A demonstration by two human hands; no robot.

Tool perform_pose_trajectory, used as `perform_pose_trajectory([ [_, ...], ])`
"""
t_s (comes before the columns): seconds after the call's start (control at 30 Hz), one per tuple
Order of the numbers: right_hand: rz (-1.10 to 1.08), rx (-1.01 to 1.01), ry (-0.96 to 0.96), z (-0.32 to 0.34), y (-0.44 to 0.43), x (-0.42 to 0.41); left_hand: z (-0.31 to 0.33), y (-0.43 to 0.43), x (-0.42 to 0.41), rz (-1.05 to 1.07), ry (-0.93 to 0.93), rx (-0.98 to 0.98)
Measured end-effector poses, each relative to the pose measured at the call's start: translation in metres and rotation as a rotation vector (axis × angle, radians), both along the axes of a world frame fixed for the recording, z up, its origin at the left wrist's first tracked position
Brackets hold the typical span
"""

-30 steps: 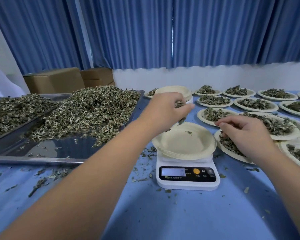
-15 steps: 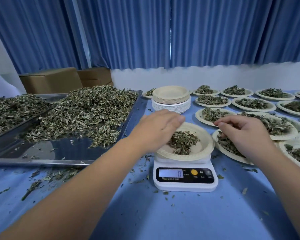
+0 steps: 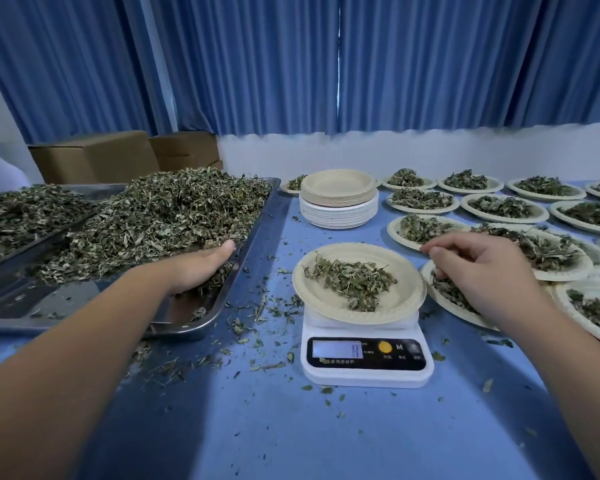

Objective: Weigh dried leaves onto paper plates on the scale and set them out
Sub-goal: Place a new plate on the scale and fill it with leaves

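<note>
meanwhile, topping up the portion

head view: left hand (image 3: 196, 268) digs into the leaf pile (image 3: 160, 216) in the tray (image 3: 238, 271), fingers buried, grasp unclear, probably fetching more for the plate (image 3: 407, 271) on the scale (image 3: 364, 372). right hand (image 3: 478, 268) hovers just beside, loosely curled, empty.

The setting is a workroom for portioning dried plant material in bulk. Indicators: a long surface (image 3: 326, 438) under a blue cover; steel trays (image 3: 247, 251) at left, heaped with dried leaves (image 3: 160, 216); a digital scale (image 3: 366, 362) at near centre; a stack of paper plates (image 3: 338, 209) beyond it; rows of filled plates (image 3: 504, 206) at right; cardboard boxes (image 3: 94, 157) at far left; blue curtains (image 3: 430, 64) above a white wall (image 3: 395, 150).
</note>
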State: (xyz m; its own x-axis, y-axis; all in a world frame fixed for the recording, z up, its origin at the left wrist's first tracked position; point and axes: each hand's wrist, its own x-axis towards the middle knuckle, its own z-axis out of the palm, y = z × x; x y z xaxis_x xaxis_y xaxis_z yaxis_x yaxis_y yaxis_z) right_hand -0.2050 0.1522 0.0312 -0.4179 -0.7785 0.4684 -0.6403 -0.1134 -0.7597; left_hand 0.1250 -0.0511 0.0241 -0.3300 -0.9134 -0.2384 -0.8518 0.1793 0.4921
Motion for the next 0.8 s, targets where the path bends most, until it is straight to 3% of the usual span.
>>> perform_pose_trajectory([
  [0.07, 0.004, 0.008, -0.004, 0.0, 0.0, 0.0, 0.006, -0.001, -0.002, -0.027, -0.043, -0.011],
  [0.3, 0.005, 0.012, -0.004, -0.001, 0.0, 0.001, 0.013, 0.009, -0.004, -0.138, -0.101, -0.382],
  [0.47, 0.002, 0.001, -0.012, -0.001, 0.0, 0.002, 0.007, 0.023, 0.001, -0.116, -0.257, -0.128],
  [0.57, 0.007, 0.005, -0.005, -0.001, 0.0, 0.001, 0.009, 0.031, 0.001, -0.105, -0.261, -0.183],
  [0.8, 0.03, 0.004, -0.022, -0.003, -0.001, 0.0, -0.001, 0.039, 0.004, -0.048, -0.086, -0.356],
])
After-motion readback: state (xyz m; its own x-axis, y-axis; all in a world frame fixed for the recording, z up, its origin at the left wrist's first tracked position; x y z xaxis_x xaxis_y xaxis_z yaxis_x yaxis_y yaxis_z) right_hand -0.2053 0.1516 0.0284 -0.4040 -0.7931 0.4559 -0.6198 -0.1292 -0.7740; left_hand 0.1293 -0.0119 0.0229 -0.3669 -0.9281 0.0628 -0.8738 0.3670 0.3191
